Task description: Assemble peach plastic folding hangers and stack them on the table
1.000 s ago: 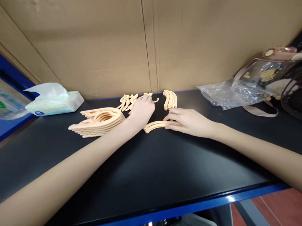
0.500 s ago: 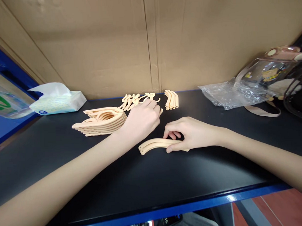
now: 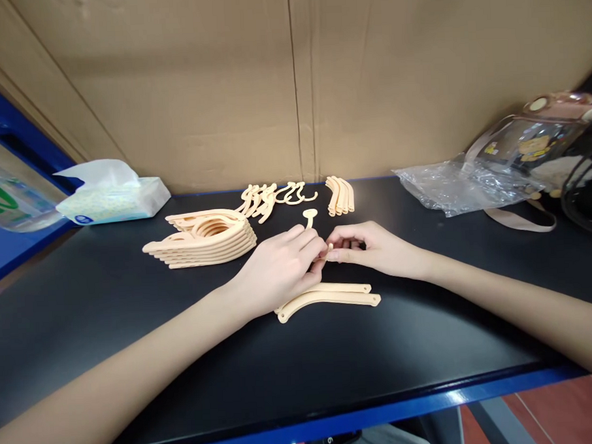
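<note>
From the head view, my left hand (image 3: 278,265) and my right hand (image 3: 370,248) meet over the middle of the black tabletop (image 3: 302,366). The fingers of my left hand are pinched together on a small peach hook piece (image 3: 309,216), whose rounded end sticks up above my knuckles; I judge I hold it upright so its stem end faces the other hand. My right fingers (image 3: 337,253) are closed on the tip of that same stem, touching my left fingertips, which steadies the small part from both sides.

Just below my hands, on the tabletop, lie two curved hanger arms (image 3: 329,298), side by side and touching, close enough that I can reach them without stretching. Neither hand touches them.

Farther back the parts are sorted by kind, which keeps each sort easy to pick from: a stack of hanger bodies (image 3: 203,238) at the left, a row of loose hooks (image 3: 270,197) behind it, and a bunch of arms (image 3: 340,195) to the right of those.

A tissue pack (image 3: 111,194) sits at the far left, a crumpled clear plastic bag (image 3: 446,186) and a transparent bag (image 3: 528,143) at the far right, all against the cardboard wall (image 3: 290,85).
</note>
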`<state>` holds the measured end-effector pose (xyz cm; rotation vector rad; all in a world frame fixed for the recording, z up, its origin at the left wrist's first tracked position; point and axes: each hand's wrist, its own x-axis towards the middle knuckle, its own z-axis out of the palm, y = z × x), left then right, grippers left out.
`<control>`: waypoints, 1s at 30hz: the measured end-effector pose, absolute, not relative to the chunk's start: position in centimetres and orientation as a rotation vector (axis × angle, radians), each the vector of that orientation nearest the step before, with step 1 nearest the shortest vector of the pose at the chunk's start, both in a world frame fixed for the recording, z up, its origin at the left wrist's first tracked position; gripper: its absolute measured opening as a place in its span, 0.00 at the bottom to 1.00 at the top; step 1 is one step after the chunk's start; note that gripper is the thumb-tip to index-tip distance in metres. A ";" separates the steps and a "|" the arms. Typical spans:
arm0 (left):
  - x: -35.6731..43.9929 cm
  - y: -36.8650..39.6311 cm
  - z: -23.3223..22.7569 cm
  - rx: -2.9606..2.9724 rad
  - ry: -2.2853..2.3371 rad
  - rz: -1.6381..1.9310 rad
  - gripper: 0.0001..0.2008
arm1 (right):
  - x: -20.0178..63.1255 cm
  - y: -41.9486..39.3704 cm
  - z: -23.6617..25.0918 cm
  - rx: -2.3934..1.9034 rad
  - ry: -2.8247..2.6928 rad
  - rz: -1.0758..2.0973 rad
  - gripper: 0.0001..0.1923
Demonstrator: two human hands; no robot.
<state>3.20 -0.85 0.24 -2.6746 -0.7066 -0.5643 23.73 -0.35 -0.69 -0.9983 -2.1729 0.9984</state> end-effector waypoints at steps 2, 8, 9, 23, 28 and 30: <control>3.1 -0.9 0.1 -2.673 -0.681 -0.584 0.08 | 23.5 -0.4 -0.8 -0.995 -2.118 1.054 0.16; 2.6 -0.9 -0.1 -2.716 -0.704 -0.620 0.09 | 23.2 -0.5 -0.3 -1.056 -1.970 1.139 0.14; 2.5 -0.9 0.0 -2.723 -0.720 -0.635 0.08 | 23.3 -0.4 -0.1 -1.077 -1.947 1.158 0.14; 1.9 -0.7 0.9 -2.700 -0.800 -0.446 0.14 | 25.5 0.8 0.7 -1.319 -1.940 1.310 0.03; 2.0 -0.6 0.6 -2.659 -0.765 -0.351 0.14 | 25.6 0.9 0.8 -1.328 -2.001 1.310 0.02; 2.0 -0.6 0.5 -2.653 -0.768 -0.345 0.14 | 25.6 0.9 0.9 -1.334 -2.008 1.308 0.02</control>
